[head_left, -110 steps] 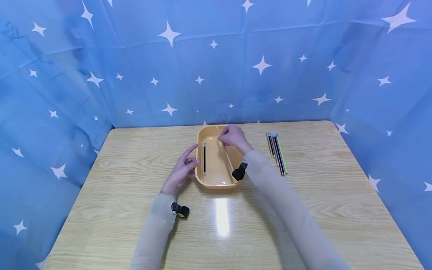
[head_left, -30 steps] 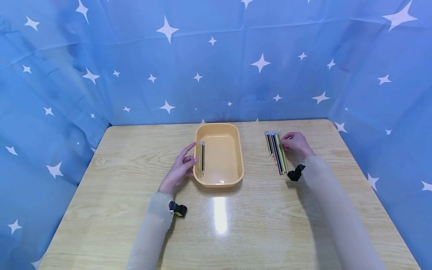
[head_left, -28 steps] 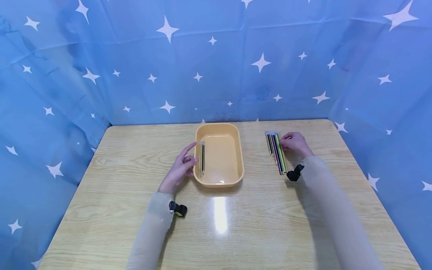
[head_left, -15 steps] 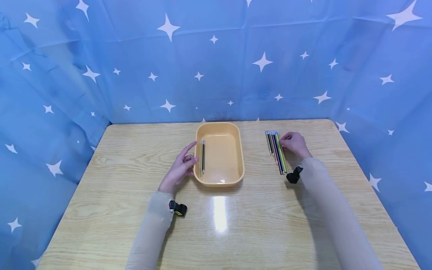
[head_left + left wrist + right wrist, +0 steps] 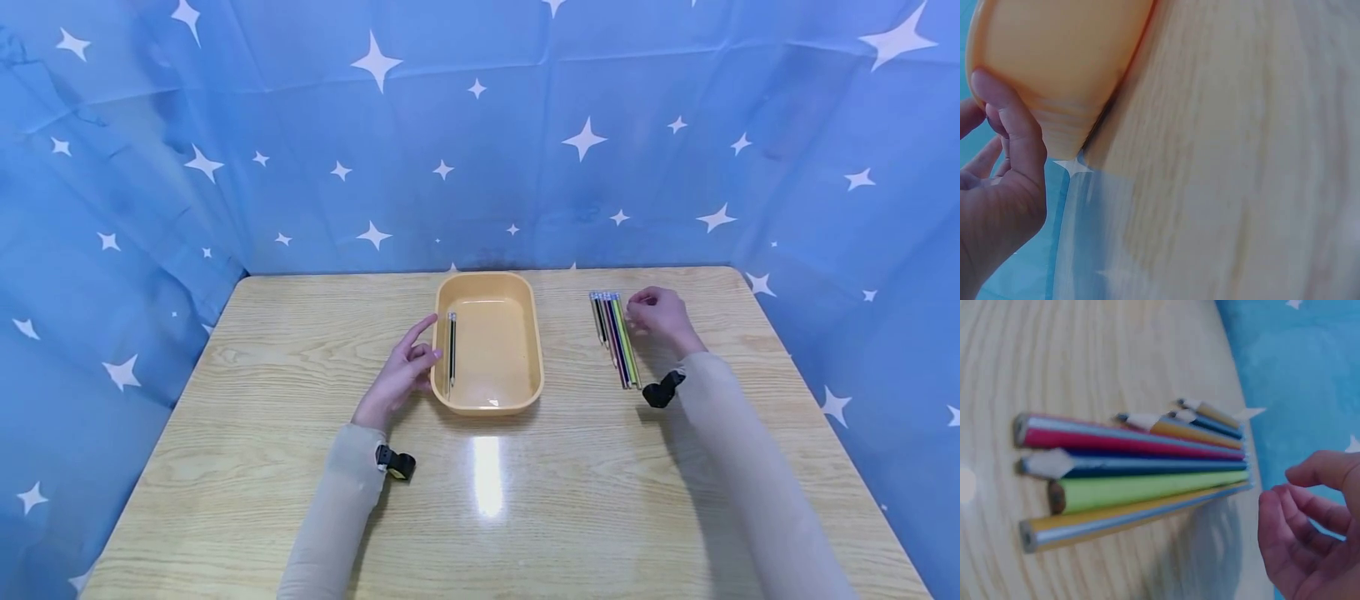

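My left hand (image 5: pixel 397 379) holds the left rim of an orange-yellow plastic tray (image 5: pixel 536 358); in the left wrist view the thumb lies against its rim. Inside the tray, along its left side, lie a black pencil (image 5: pixel 453 350) and a thin golden one beside it. To the right, several pencils lie in a row, eraser ends lined up at the back. A yellow pencil with a silver stripe (image 5: pixel 1116 522) is outermost, beside a lime-green pencil (image 5: pixel 1147 490). Just right of their eraser ends, my right hand (image 5: pixel 662 315) hovers with fingers loosely bent, holding nothing.
Everything stands on a light wooden table (image 5: pixel 247 467). A blue curtain with white stars (image 5: pixel 480 192) hangs behind it and at both sides. A bright reflection shows on the tabletop in front of the tray.
My right hand has carried a pencil from the tray to the right end of the row, let go of it and drawn slightly away to the right. The left hand stays at the tray.
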{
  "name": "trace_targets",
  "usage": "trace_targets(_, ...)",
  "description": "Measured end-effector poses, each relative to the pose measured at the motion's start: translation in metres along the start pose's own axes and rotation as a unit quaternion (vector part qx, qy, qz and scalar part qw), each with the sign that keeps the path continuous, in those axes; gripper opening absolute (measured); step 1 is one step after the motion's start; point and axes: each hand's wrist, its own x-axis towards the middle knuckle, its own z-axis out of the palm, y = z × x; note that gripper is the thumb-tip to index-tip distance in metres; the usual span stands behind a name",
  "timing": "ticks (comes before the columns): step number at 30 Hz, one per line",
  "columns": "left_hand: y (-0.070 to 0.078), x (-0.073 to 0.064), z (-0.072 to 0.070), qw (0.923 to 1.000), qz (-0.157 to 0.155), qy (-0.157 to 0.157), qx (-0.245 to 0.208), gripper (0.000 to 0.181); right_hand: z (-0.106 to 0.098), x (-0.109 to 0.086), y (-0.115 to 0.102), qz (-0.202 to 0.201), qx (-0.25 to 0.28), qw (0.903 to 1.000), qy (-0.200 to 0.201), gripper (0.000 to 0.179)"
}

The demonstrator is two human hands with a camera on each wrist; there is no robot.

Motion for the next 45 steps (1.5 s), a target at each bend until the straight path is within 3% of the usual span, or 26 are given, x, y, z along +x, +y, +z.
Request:
trace_targets(3, 0.000, 0.000, 0.000, 1.0000, -0.001, 0.000, 0.001, 0.063, 0.001, 0.000, -0.005, -0.010, 0.015, 0.9998, -0.005, 0.030)
trace_targets(10, -0.016, 0.008, -0.007, 0.9997, 0.018, 0.014, -0.003, 0.060, 0.015, -0.002, -0.029, -0.037, 0.036, 0.9983, -0.027, 0.029)
trace_targets(20, -0.017, 0.008, -0.008, 0.9997, 0.022, 0.010, -0.001, 0.060, 0.036, -0.006, -0.059, -0.061, 0.057, 0.9951, -0.052, 0.026)
trace_targets(33, -0.002, 0.000, -0.002, 0.9999, 0.012, -0.004, -0.002, 0.062, 0.060, -0.006, -0.082, -0.092, 0.077, 0.9900, -0.075, 0.023)
trace_targets(45, -0.001, -0.001, -0.001, 0.9999, 0.012, -0.003, 0.003, 0.062, 0.082, -0.003, -0.106, -0.098, 0.112, 0.9846, -0.091, 0.022)
